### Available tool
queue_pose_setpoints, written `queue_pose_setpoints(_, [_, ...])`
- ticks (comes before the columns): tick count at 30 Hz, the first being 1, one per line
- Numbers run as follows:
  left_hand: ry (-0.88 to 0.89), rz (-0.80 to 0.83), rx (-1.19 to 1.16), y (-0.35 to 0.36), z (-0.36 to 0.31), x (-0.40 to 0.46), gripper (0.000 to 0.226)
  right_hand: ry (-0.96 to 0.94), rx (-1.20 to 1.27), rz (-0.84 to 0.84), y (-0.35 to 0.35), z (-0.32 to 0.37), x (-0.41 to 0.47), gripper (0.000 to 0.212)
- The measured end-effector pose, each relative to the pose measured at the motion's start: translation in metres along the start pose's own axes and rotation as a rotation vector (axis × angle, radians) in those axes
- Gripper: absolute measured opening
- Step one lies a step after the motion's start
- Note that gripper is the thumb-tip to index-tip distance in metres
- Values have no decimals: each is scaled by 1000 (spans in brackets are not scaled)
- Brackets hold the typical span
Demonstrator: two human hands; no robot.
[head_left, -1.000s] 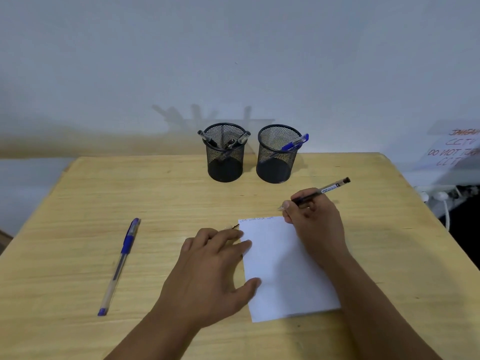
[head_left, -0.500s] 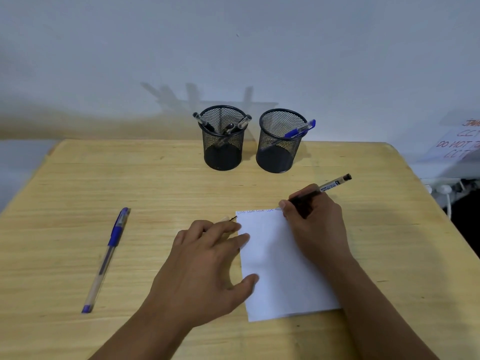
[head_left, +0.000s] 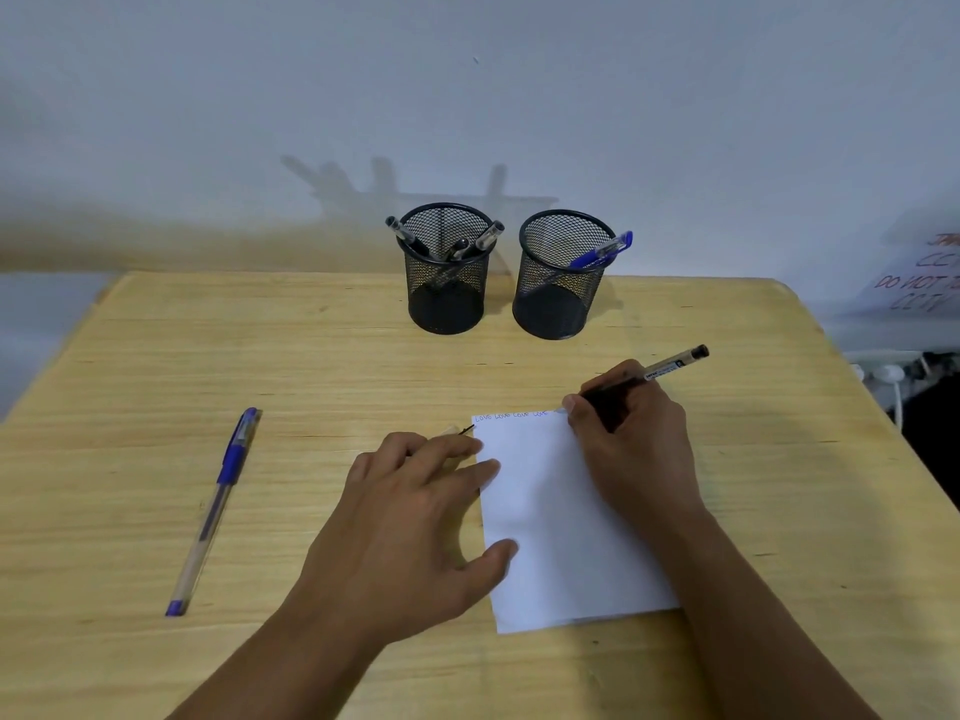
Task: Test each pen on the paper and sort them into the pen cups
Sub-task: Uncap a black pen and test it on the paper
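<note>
My right hand (head_left: 631,439) grips a black pen (head_left: 670,365), its tip at the top right corner of the white paper (head_left: 556,532), beside a row of small written words. My left hand (head_left: 415,517) lies flat, fingers spread, pressing the paper's left edge; something thin pokes out under its fingers. A blue capped pen (head_left: 215,506) lies loose on the table to the left. At the back stand two black mesh cups: the left cup (head_left: 445,270) holds three black pens, the right cup (head_left: 561,275) holds one blue pen (head_left: 602,250).
The wooden table (head_left: 156,356) ends at a pale wall behind the cups. Off its right edge hang white cables and plugs (head_left: 891,376), with a handwritten sign (head_left: 924,278) above them.
The head camera has tilted down a little, so the cups sit lower in view. My right hand's pen tip has crept along the paper's top edge. The left hand keeps its place.
</note>
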State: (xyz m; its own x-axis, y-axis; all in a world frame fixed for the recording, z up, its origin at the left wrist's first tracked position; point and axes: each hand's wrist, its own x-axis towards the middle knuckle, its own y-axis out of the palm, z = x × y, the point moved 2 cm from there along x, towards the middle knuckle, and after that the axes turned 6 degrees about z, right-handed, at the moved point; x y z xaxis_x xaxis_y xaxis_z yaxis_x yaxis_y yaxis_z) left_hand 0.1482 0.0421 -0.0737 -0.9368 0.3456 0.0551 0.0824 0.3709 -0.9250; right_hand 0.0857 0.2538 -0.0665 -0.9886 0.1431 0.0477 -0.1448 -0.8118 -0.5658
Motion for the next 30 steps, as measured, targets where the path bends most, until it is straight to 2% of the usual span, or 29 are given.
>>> queue_pose_setpoints(4, [-3, 1, -10, 0, 0, 1, 59, 14, 76, -30, -3, -2, 3, 9])
queue_pose_setpoints(10, [5, 3, -6, 1, -1, 0, 61, -4, 321, -51, -7, -1, 3, 8])
queue_pose_setpoints(15, [18, -22, 29, 2, -1, 0, 61, 70, 588, -4, -11, -2, 8, 7])
queue_pose_setpoints(21, [26, -70, 39, 2, -3, -3, 52, 34, 561, -25, -27, 2, -6, 5])
queue_pose_setpoints(23, [6, -130, -49, 1, -1, -5, 44, 30, 548, -14, -33, 4, -15, 5])
queue_pose_setpoints(26, [-94, -245, -235, -5, 0, -6, 32, 29, 526, -8, -40, 6, -31, 3])
queue_pose_setpoints(30, [-212, -308, -282, -16, 6, 4, 30, 40, 556, -13, -47, 8, -50, 5])
